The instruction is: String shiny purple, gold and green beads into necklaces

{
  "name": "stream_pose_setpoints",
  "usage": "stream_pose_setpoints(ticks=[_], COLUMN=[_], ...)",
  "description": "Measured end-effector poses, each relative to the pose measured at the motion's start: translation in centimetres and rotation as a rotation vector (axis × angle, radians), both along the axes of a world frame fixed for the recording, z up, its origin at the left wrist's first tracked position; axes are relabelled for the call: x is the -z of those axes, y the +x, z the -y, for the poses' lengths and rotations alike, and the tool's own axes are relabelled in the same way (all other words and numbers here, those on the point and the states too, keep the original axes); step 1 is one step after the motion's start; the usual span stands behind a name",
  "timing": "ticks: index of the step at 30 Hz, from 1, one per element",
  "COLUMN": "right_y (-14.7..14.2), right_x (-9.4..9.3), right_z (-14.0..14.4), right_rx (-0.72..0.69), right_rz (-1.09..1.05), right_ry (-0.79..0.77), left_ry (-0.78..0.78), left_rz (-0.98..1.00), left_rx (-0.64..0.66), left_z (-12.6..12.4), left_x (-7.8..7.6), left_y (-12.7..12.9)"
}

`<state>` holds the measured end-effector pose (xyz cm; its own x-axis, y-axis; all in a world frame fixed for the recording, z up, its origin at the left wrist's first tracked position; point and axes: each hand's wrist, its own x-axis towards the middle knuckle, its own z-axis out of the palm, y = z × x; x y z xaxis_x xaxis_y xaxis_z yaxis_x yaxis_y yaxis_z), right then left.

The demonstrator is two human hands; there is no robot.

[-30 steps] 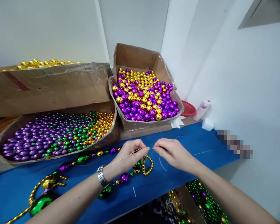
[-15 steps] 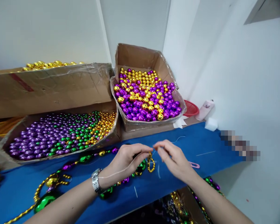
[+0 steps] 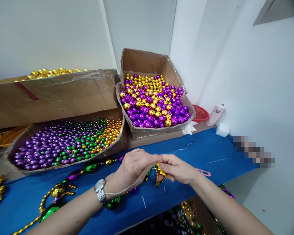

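Where both hands meet, gold bead loop (image 3: 160,172) — pinched (fingertips), right hand (image 3: 178,169), left hand (image 3: 133,168).

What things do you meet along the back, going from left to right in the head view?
Long box of gold beads → open box of purple and gold beads → red lid → pink bottle → white sponge.

Small bead-stringing workshop: beyond my hands, cardboard boxes (image 3: 152,130) heaped with loose beads (image 3: 152,101); under them a blue-covered bench (image 3: 210,151), bare white walls (image 3: 247,65) around.
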<state>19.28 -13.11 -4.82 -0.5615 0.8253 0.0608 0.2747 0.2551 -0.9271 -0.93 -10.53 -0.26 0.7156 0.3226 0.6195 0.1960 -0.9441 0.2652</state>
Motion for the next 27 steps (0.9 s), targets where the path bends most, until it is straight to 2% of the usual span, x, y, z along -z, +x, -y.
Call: stream_pose_setpoints(ticks=[2, 4, 7, 10, 12, 13, 15, 17, 19, 20, 23, 27], right_y=[0.4, 0.6, 0.2, -0.8, -1.3, -1.4, -1.2, -0.6, -0.1, 0.0, -0.3, -1.1], right_x=[-1.3, -2.5, -3.4, -3.2, -2.8, -2.7, -2.6, -2.6, -2.4, -2.2, -0.8, 1.1], right_z=[0.1, 0.3, 1.3, 2.9, 3.8, 4.1, 4.0, 3.2, 2.0, 1.4, 0.0, -0.3], right_rx=[0.123, 0.248, 0.377, 0.369, 0.296, 0.248, 0.21, 0.304, 0.385, 0.365, 0.116, -0.094], right_rz=[0.09, 0.193, 0.37, 0.574, 0.623, 0.589, 0.435, 0.223, 0.003, -0.083, -0.222, -0.273], right_ry=[0.138, 0.281, 0.469, 0.702, 0.773, 0.753, 0.651, 0.516, 0.295, 0.167, -0.155, -0.374], left_ry=[0.012, -0.087, -0.525, -0.964, -1.097, -1.11, -1.036, -0.89, -0.737, -0.664, -0.428, -0.171], left_rz=[-0.058, -0.093, -0.065, 0.063, 0.149, 0.165, 0.15, 0.118, 0.083, 0.06, 0.01, 0.011], left_rx=[-0.057, -0.128, -0.214, -0.228, -0.195, -0.178, -0.159, -0.145, -0.112, -0.084, -0.002, 0.023], left_z=[0.1, 0.2, 0.2, 0.1, 0.1, 0.2, 0.5, 0.8, 1.0, 1.1, 0.9, 0.6], left_x=[0.1, 0.0, -0.1, -0.3, -0.4, -0.5, -0.7, -0.9, -1.1, -1.2, -1.0, -0.3], left_y=[-0.1, 0.0, 0.3, 0.5, 0.5, 0.4, 0.4, 0.3, 0.2, 0.2, 0.1, -0.1])
